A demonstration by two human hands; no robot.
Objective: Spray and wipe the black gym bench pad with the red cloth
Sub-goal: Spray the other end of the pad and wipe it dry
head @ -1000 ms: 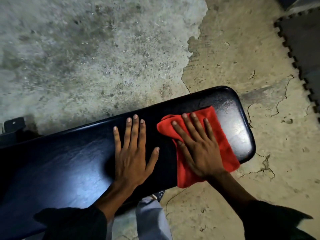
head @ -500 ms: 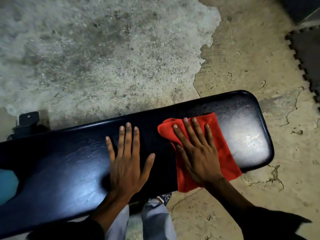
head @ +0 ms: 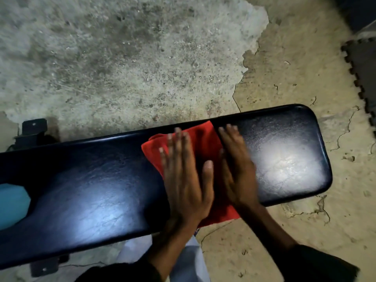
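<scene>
Cracked concrete floor (head: 122, 68) under glossy black bench pad (head: 91, 190); both hands (head: 186, 180), seemingly flat-fingered, on red cloth (head: 203, 143).

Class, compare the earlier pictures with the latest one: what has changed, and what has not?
The left hand has moved off the bare pad onto the red cloth, beside the right hand; both now press it flat. The cloth has slid toward the pad's far edge. The black bench pad itself stays put.
</scene>
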